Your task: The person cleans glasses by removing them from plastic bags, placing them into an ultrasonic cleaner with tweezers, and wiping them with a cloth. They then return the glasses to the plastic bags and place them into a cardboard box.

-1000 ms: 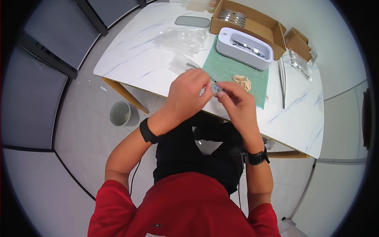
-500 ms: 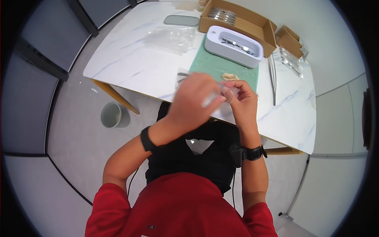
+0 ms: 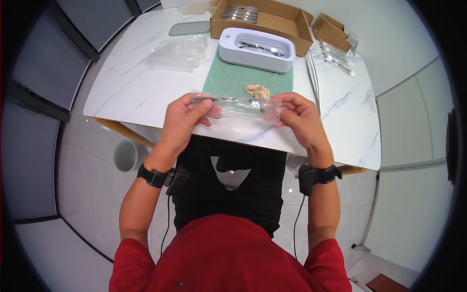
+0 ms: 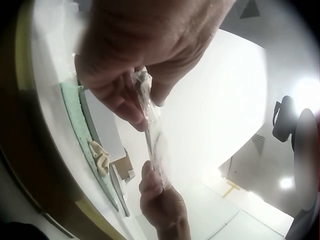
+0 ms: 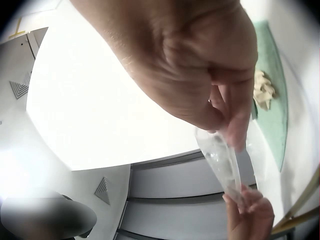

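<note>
A clear plastic bag is stretched level between both hands over the table's front edge, with dark-framed glasses inside it. My left hand pinches the bag's left end, thumb on the near face and fingers behind. At the other end, my right hand pinches the bag's corner between thumb and fingers. The left wrist view shows the bag nearly edge-on, running from the left hand to the right hand. Plastic glare partly hides the glasses.
Beyond the hands, a white cleaning tub holding glasses stands on a green towel, near a crumpled beige cloth. Behind is a cardboard box. Empty clear bags lie left; long metal tweezers lie right.
The left hand has moved left, away from the right hand, to the bag's other end. The bag with the glasses, earlier largely covered by the hands, is now stretched out between them.
</note>
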Action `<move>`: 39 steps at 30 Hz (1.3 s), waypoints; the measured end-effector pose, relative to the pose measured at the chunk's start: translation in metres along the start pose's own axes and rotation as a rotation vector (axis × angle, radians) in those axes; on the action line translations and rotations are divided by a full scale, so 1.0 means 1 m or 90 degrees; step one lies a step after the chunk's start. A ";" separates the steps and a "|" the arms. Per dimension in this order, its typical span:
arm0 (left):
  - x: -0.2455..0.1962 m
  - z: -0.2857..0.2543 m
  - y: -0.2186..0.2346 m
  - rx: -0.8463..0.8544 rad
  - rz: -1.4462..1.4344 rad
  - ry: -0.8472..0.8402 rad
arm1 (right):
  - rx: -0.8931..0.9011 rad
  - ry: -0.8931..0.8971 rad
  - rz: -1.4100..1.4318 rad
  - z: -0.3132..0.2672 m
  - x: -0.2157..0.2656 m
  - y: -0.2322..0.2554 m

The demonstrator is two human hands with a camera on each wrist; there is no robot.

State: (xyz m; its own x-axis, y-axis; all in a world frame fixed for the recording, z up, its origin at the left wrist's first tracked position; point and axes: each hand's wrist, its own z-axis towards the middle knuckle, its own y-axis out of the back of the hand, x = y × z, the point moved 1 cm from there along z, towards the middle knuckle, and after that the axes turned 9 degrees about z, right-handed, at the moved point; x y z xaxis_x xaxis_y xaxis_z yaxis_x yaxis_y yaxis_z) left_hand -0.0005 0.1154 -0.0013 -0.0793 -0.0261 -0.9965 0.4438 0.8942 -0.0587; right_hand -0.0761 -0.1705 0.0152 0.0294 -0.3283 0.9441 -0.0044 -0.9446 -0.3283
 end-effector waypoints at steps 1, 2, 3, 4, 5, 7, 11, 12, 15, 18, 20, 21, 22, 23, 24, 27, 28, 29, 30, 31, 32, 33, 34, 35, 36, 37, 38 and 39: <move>-0.001 0.000 0.001 -0.012 0.003 0.001 | -0.007 -0.005 -0.023 -0.002 0.003 0.011; -0.001 -0.001 0.000 -0.025 0.007 0.001 | -0.014 -0.002 -0.071 -0.004 0.007 0.021; 0.000 0.000 -0.002 -0.033 0.005 -0.002 | -0.041 0.006 -0.054 -0.005 0.008 0.021; 0.000 0.000 -0.006 -0.040 0.003 -0.004 | -0.071 0.015 -0.037 -0.008 0.011 0.019; 0.001 0.001 -0.011 -0.044 0.001 -0.008 | -0.102 0.025 -0.021 -0.010 0.012 0.017; 0.001 0.001 -0.025 -0.046 0.009 -0.003 | -0.068 0.007 -0.018 -0.014 0.004 0.017; 0.008 0.005 -0.058 -0.025 0.006 -0.023 | -0.056 0.010 -0.029 -0.023 -0.001 0.006; 0.010 0.005 -0.063 -0.002 0.015 -0.014 | -0.108 0.023 -0.005 -0.025 0.003 0.006; 0.009 0.006 -0.078 0.039 0.061 -0.101 | -0.141 0.064 -0.033 -0.032 0.022 0.028; 0.011 0.012 -0.073 -0.012 0.218 -0.223 | -0.226 0.165 -0.112 -0.035 0.051 0.083; 0.014 0.016 -0.058 -0.041 0.420 -0.318 | -0.300 0.199 -0.196 -0.028 0.075 0.130; 0.015 0.017 -0.054 -0.057 0.494 -0.364 | -0.341 0.190 -0.198 -0.021 0.082 0.163; 0.016 0.018 -0.051 -0.071 0.566 -0.411 | -0.381 0.167 -0.203 -0.012 0.086 0.195; 0.017 0.018 -0.049 -0.088 0.639 -0.457 | -0.407 0.151 -0.230 -0.003 0.090 0.226; 0.019 0.019 -0.046 -0.092 0.650 -0.459 | -0.426 0.128 -0.227 0.005 0.092 0.254; 0.023 0.021 -0.044 -0.098 0.684 -0.468 | -0.472 0.087 -0.242 0.031 0.096 0.312; 0.023 0.022 -0.045 -0.098 0.693 -0.475 | -0.483 0.076 -0.252 0.039 0.098 0.320; 0.023 0.022 -0.046 -0.098 0.704 -0.482 | -0.488 0.067 -0.262 0.046 0.099 0.327; 0.024 0.022 -0.048 -0.091 0.712 -0.483 | -0.493 0.057 -0.272 0.053 0.100 0.332; 0.024 0.022 -0.049 -0.084 0.720 -0.483 | -0.497 0.045 -0.282 0.060 0.100 0.335; 0.024 0.022 -0.049 -0.075 0.729 -0.481 | -0.492 0.028 -0.310 0.065 0.099 0.341; 0.023 0.023 -0.049 -0.081 0.732 -0.480 | -0.487 0.010 -0.337 0.070 0.097 0.350; 0.023 0.024 -0.049 -0.088 0.735 -0.477 | -0.481 -0.008 -0.365 0.075 0.096 0.359; 0.024 0.024 -0.049 -0.094 0.737 -0.472 | -0.487 -0.015 -0.418 0.080 0.094 0.368; 0.024 0.024 -0.049 -0.092 0.738 -0.470 | -0.493 -0.023 -0.471 0.083 0.092 0.373; 0.025 0.024 -0.049 -0.090 0.739 -0.468 | -0.498 -0.032 -0.524 0.084 0.090 0.379; 0.025 0.025 -0.049 -0.090 0.739 -0.466 | -0.525 0.002 -0.595 0.083 0.089 0.383; 0.025 0.026 -0.051 -0.088 0.730 -0.473 | -0.547 0.038 -0.665 0.083 0.088 0.385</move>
State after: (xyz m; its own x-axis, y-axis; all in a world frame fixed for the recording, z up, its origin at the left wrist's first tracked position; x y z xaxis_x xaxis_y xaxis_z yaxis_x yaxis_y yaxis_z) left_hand -0.0014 0.0578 -0.0251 0.7797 0.5591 -0.2819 -0.1596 0.6129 0.7739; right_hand 0.0079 -0.5624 -0.0303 0.3595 0.5602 0.7463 -0.6257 -0.4486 0.6382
